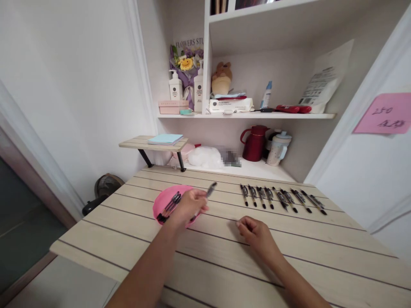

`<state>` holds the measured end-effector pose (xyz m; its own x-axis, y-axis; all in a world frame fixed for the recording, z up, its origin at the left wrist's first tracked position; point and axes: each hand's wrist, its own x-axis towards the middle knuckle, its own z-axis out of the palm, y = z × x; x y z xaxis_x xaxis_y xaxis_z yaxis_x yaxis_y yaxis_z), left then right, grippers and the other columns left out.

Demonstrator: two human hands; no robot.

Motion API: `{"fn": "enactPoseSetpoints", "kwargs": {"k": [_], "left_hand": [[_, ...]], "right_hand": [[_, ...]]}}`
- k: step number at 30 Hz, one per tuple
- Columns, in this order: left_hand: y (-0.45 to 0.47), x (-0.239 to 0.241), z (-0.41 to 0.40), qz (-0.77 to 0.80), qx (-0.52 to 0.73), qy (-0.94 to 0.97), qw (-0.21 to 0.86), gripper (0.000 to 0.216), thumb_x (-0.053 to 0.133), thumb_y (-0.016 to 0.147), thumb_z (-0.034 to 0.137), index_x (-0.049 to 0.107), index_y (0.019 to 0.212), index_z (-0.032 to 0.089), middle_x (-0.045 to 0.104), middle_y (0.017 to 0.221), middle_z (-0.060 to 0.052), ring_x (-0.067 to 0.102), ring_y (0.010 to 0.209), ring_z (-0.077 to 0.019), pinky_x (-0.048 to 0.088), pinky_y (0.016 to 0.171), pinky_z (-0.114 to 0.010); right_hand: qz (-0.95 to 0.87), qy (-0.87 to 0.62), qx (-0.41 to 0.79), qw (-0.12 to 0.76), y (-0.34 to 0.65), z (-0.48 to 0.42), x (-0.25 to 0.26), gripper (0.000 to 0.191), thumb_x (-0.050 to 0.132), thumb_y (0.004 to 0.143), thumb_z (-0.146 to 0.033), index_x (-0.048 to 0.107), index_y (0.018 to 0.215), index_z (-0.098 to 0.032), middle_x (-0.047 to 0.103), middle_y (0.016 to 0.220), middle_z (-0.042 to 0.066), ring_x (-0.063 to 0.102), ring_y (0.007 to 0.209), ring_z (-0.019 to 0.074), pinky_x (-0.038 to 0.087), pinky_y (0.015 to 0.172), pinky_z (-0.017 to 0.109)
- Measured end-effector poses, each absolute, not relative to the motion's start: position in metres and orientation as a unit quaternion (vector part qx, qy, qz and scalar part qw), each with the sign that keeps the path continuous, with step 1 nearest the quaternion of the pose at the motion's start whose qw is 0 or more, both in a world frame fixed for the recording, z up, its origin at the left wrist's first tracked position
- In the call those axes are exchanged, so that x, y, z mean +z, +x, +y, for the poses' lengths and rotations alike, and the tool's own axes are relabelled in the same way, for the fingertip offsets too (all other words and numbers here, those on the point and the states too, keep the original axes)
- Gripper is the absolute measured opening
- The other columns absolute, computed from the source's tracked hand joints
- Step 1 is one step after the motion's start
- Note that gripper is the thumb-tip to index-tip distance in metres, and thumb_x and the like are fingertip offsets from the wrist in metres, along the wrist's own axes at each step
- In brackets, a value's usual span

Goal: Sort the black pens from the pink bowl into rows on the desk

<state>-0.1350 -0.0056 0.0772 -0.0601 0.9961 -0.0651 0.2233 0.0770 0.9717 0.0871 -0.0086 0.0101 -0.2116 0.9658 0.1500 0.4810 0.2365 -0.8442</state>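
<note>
My left hand (194, 203) is closed around a dark pen (212, 189), whose end sticks out past the fingers to the upper right. It hangs over the right side of a pink bowl (160, 197), hiding part of the rim. Inside the bowl lie several black pens (170, 206). My right hand (255, 233) rests on the table with its fingers curled in, and nothing shows in it. Beyond it, to the right, several black-capped pens (269, 196) lie side by side in a slanted row, apart from the hand.
The slatted wooden table (205, 252) meets a white shelf unit at the back. At back left a small raised stand (135, 142) carries light blue paper (165, 139). A red jug (254, 143) and a pale cup (278, 149) stand in the lower shelf.
</note>
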Motion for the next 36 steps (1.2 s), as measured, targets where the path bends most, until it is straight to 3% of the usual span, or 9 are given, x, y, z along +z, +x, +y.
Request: {"fn": "enactPoseSetpoints", "kwargs": {"k": [2,5,9,14,20,31,36], "left_hand": [[-0.104,0.069,-0.014,0.487,0.449,0.467,0.585,0.033,0.060,0.067,0.028,0.053,0.095,0.014,0.060,0.069,-0.003,0.058,0.055,-0.0113,0.042,0.052,-0.022],[-0.063,0.046,-0.023,0.437,0.448,0.418,0.658,0.031,0.065,0.060,0.026,0.050,0.086,0.016,0.056,0.066,0.001,0.053,0.047,-0.0078,0.038,0.044,-0.019],[-0.027,0.013,-0.023,0.493,0.456,0.415,0.613,0.025,0.064,0.059,0.022,0.048,0.077,0.017,0.051,0.056,0.005,0.043,0.036,-0.0041,0.024,0.034,-0.015],[-0.011,-0.005,-0.019,0.519,0.446,0.417,0.598,0.018,0.060,0.062,0.022,0.045,0.072,0.018,0.046,0.044,0.008,0.035,0.029,-0.0037,0.018,0.031,-0.016],[-0.021,0.005,-0.021,0.449,0.441,0.408,0.661,0.018,0.060,0.062,0.026,0.053,0.074,0.014,0.059,0.058,0.000,0.036,0.032,-0.0021,0.018,0.033,-0.016],[-0.026,0.012,-0.018,0.402,0.401,0.464,0.680,0.017,0.055,0.065,0.025,0.062,0.073,0.010,0.061,0.067,-0.005,0.034,0.036,-0.0012,0.016,0.034,-0.017],[-0.032,0.013,-0.023,0.347,0.369,0.432,0.746,0.027,0.059,0.066,0.027,0.062,0.087,0.010,0.063,0.074,-0.008,0.032,0.035,-0.0004,0.013,0.034,-0.018]], "right_hand": [[-0.638,-0.476,0.435,0.421,0.087,-0.008,0.012,0.034,0.043,0.076,-0.049,0.053,0.067,-0.018,0.051,0.054,-0.002,0.043,0.047,0.0110,0.033,0.048,0.023],[-0.569,-0.435,0.500,0.488,0.088,-0.007,0.014,0.037,0.042,0.076,-0.053,0.054,0.073,-0.018,0.052,0.057,-0.002,0.044,0.047,0.0104,0.033,0.047,0.023],[-0.519,-0.493,0.459,0.526,0.090,-0.002,0.004,0.038,0.056,0.066,-0.052,0.041,0.054,-0.019,0.039,0.044,-0.007,0.033,0.041,0.0075,0.027,0.042,0.021],[-0.471,-0.539,0.451,0.533,0.090,0.005,-0.009,0.038,0.058,0.063,-0.050,0.036,0.052,-0.020,0.032,0.039,-0.009,0.028,0.037,0.0059,0.023,0.037,0.020],[-0.458,-0.518,0.494,0.527,0.088,0.004,-0.007,0.036,0.055,0.067,-0.051,0.038,0.056,-0.021,0.038,0.038,-0.008,0.036,0.034,0.0079,0.025,0.035,0.020],[-0.429,-0.517,0.493,0.553,0.085,0.000,0.003,0.038,0.056,0.067,-0.050,0.036,0.055,-0.021,0.034,0.038,-0.009,0.030,0.033,0.0055,0.021,0.035,0.020],[-0.374,-0.517,0.471,0.609,0.104,0.010,0.005,0.031,0.056,0.068,-0.045,0.040,0.057,-0.020,0.035,0.040,-0.009,0.029,0.035,0.0060,0.022,0.036,0.020]]}}
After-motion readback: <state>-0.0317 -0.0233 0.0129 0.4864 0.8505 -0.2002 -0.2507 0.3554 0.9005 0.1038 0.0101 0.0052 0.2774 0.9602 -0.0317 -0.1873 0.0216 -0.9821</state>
